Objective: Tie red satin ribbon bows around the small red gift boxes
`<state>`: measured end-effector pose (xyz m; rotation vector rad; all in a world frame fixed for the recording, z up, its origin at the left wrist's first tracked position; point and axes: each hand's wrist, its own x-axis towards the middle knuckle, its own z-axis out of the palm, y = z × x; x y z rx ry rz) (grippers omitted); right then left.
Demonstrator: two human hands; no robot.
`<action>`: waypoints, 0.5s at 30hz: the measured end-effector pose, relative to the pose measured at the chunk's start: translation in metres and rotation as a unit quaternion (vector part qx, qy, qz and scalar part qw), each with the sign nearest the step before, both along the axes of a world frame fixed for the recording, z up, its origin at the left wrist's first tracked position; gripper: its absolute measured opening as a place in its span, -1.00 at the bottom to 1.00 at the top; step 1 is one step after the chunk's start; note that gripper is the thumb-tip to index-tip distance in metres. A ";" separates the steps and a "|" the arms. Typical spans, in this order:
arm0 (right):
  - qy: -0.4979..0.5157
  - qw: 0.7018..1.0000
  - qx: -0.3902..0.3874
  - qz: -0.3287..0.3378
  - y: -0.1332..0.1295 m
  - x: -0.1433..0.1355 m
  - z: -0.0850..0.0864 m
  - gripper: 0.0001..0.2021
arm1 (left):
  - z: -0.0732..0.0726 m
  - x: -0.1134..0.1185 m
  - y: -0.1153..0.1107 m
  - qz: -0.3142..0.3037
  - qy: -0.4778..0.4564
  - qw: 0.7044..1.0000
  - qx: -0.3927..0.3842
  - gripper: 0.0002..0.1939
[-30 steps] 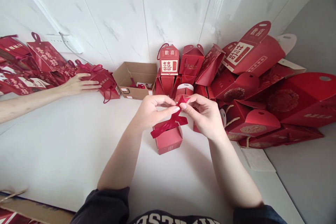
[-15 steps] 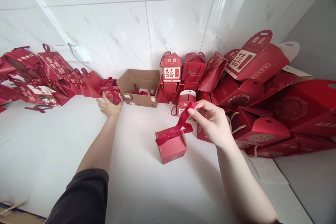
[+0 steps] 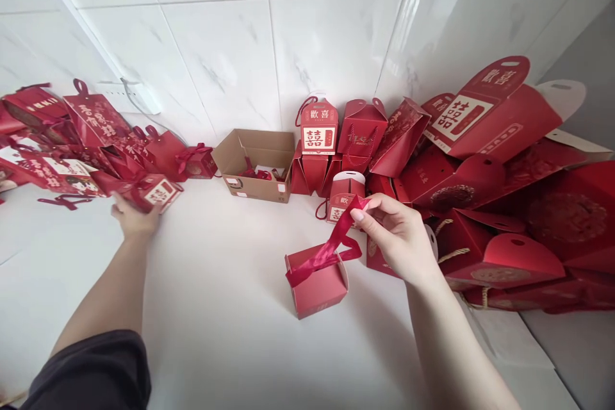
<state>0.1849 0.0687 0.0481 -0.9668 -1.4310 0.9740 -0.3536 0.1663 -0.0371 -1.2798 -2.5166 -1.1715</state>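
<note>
My left hand (image 3: 137, 214) is closed round a small red gift box with a white label (image 3: 161, 194), at the left edge of the nearby boxes. Its fingertips are partly hidden behind that box. My right hand (image 3: 396, 230) pinches the end of a dark red satin ribbon (image 3: 331, 246) between thumb and fingers. Beneath it stands a small plain-topped red gift box (image 3: 319, 295) on the white table (image 3: 225, 320); the ribbon runs across its top and rises to my right fingers.
A cardboard box (image 3: 259, 188) holding red ribbon pieces stands by the tiled wall. Many red gift boxes pile up at right (image 3: 480, 205) and left (image 3: 96, 118). Loose ribbon strips (image 3: 65, 200) lie at the left. A small ribboned box (image 3: 200, 161) sits beside the cardboard box.
My left hand has moved left and toward me, carrying the labelled gift box away from beside the cardboard box. My right hand keeps its pinch on the ribbon. The view has shifted slightly.
</note>
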 end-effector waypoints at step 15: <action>-0.033 0.999 -0.007 -0.017 0.008 -0.001 0.001 -0.79 | 0.041 0.082 0.144 -0.091 -0.022 0.996 -0.007 -0.14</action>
